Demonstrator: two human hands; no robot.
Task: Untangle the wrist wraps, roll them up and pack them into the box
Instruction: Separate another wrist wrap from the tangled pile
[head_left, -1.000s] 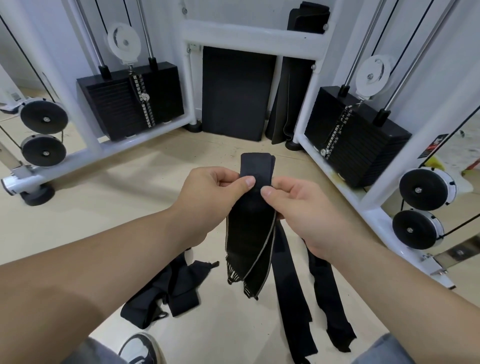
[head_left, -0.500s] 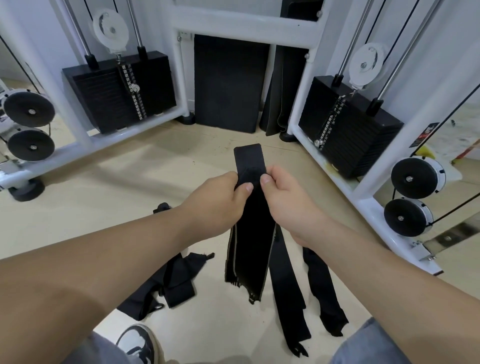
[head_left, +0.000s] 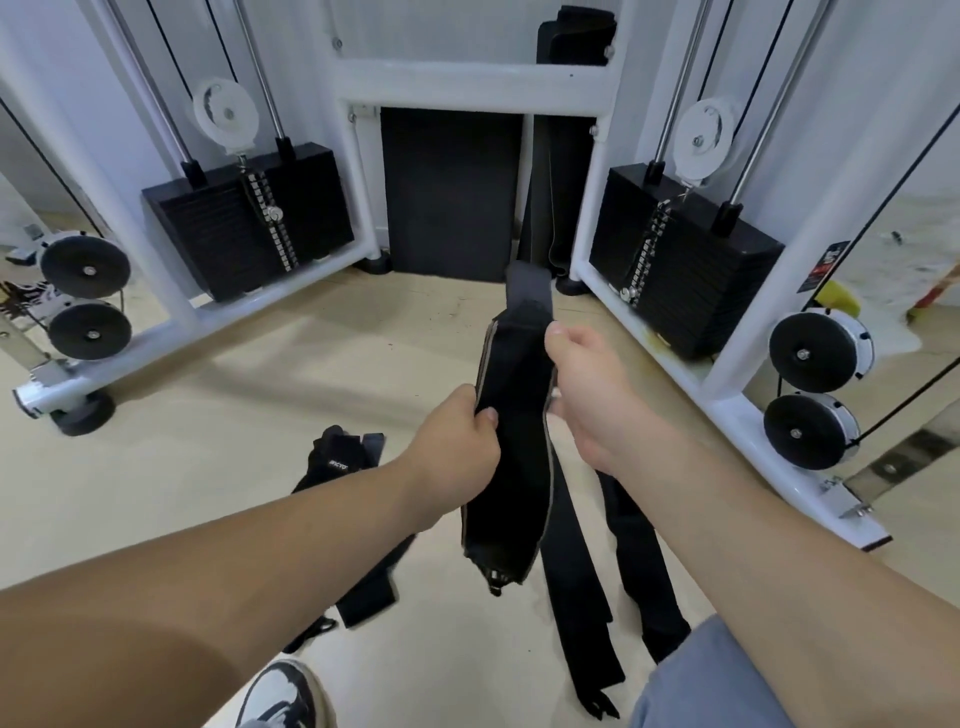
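Bright, even light; soft floor (head_left: 208, 457) shadows.
Heavy fisheye bending at edges; wrist wrap (head_left: 514, 467) probably motion-blurred.

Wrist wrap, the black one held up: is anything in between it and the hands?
Nothing visible. The left hand grips the wrist wrap by its left edge and the right hand grips its right edge higher up, both touching it directly. Other wraps lie on the floor.

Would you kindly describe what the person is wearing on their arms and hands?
Nothing is worn on either: the left hand and right hand have no gloves, and no rings show. Both forearms are uncovered as far as the frame edge, with no sleeves, watch or wristband in view.
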